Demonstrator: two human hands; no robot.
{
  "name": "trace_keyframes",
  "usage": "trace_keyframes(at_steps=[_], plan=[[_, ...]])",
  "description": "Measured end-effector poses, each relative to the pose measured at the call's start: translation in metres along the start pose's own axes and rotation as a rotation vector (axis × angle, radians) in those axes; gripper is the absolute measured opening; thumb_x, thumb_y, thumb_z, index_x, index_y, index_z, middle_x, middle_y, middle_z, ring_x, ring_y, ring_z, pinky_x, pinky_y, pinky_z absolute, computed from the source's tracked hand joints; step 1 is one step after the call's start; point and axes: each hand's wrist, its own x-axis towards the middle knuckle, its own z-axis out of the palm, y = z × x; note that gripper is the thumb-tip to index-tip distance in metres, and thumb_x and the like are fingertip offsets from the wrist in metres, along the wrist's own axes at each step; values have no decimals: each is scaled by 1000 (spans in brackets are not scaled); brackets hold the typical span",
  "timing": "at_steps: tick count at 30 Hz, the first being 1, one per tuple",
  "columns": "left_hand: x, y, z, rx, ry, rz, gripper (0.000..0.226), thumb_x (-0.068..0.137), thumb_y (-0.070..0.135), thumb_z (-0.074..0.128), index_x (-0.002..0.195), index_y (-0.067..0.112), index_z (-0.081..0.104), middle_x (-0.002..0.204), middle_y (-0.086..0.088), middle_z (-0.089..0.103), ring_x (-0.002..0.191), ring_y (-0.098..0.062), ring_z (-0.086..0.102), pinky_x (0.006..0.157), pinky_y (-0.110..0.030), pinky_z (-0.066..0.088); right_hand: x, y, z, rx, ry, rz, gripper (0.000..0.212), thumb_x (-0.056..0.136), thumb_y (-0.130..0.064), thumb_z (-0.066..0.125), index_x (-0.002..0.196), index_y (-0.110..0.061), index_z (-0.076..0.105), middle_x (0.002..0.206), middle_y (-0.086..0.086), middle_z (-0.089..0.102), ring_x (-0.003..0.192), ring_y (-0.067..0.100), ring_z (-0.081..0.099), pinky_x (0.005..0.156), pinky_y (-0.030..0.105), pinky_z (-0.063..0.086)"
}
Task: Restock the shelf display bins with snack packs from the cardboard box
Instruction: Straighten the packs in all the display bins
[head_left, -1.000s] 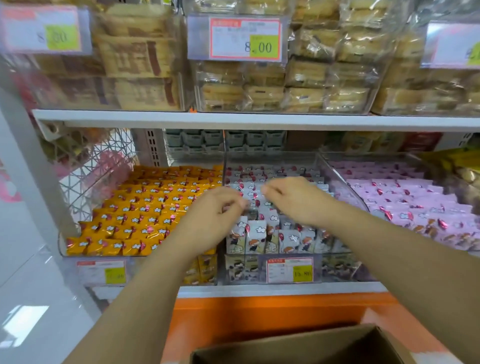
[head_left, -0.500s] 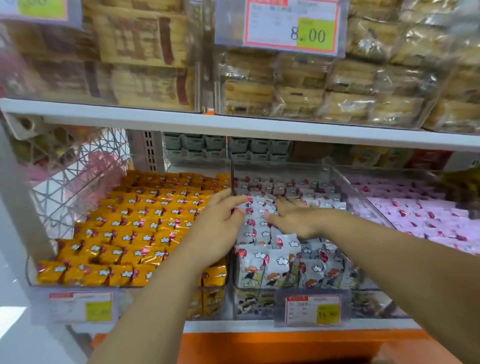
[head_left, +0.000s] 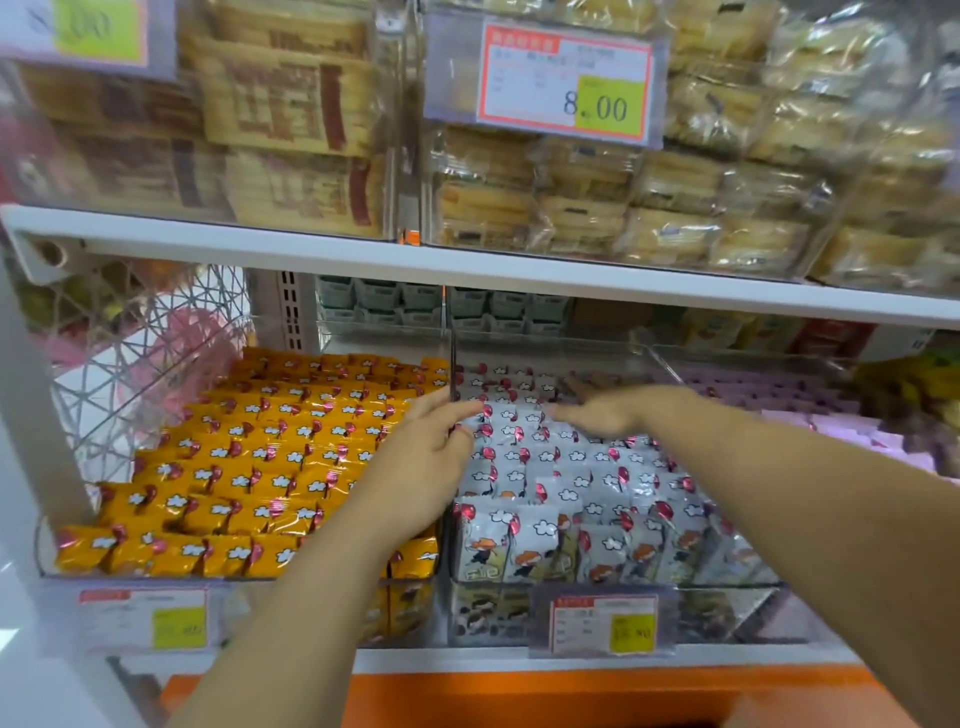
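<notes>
Near price tags: the middle bin's tag (head_left: 605, 623) has a yellow patch, but its figures are too blurred to read; the left tag (head_left: 143, 621) is also unreadable.
White snack packs (head_left: 545, 525): they fill the clear middle bin (head_left: 727, 608), standing upright in rows across it, cartoon faces turned to the near side.
Left hand (head_left: 431, 457): empty, fingers straight, tips on the packs beside the clear divider (head_left: 452, 374).
Right hand (head_left: 602, 415): empty, flat, palm down, fingers spread on the farther packs; blurred.
Side bins: orange packs (head_left: 260, 457) on the left, pink packs (head_left: 831, 415) on the right.
Upper tag (head_left: 566, 85): reads "8.00".
</notes>
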Motion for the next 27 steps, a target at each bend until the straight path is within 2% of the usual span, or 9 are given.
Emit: trace_keyframes(at_steps=[2,5,10,15,19,21,23,25,27], plan=[[0,0,1,6,3,-1,38,103,25,35,140,28,45,156,7,20,143,-11,19,114,-26,18,4,5,11,54,-12,15,80,86,-76,11,152,-32,2,159,0,-12,146,26,-12,116,54,-8],[1,1,2,0,10,-12,38,103,24,35,140,27,46,156,6,20,143,-12,21,117,-31,22,-5,6,10,41,-57,20,74,92,-68,12,153,-27,-1,160,2,-8,147,25,-6,117,50,-4],[0,2,2,7,20,-2,39,103,25,33,140,28,45,157,7,19,143,-11,19,114,-26,18,-7,7,-6,-12,-113,-40,71,96,-61,9,152,-17,15,159,8,14,146,27,12,118,46,7],[1,2,1,-3,11,2,39,104,24,33,140,28,46,157,7,19,143,-11,19,112,-22,18,8,15,1,-32,-40,41,83,86,-74,7,153,-25,3,158,1,-15,146,28,-9,117,52,-4],[1,2,1,-1,8,-10,39,103,23,33,140,27,46,156,7,19,142,-10,20,103,-16,17,-5,8,-4,8,-202,-15,70,96,-60,5,153,-20,8,160,7,10,147,27,9,117,47,5],[-1,3,1,-14,7,-15,39,103,23,34,140,27,46,157,8,20,142,-9,20,104,-16,16,-10,6,-15,-38,-248,-33,67,97,-57,5,152,-18,11,159,8,12,146,28,10,117,47,7],[-1,3,-1,-16,16,-13,40,103,25,36,141,29,43,156,8,23,142,-9,22,111,-21,16,-9,-4,-23,-64,-157,-88,68,97,-56,7,152,-16,16,158,9,15,146,27,15,117,45,10],[-2,5,-3,-33,27,-23,42,102,26,39,144,31,39,153,7,30,139,-11,31,114,-29,26,-4,-28,-15,-78,27,-214,69,98,-57,14,151,-14,17,158,9,17,145,26,19,116,40,15],[-4,8,-4,-56,34,-22,44,101,27,41,145,30,35,149,4,37,131,-15,41,105,-30,37,4,-51,3,-108,158,-362,71,96,-60,19,153,-19,9,160,5,7,147,25,10,119,42,11]])
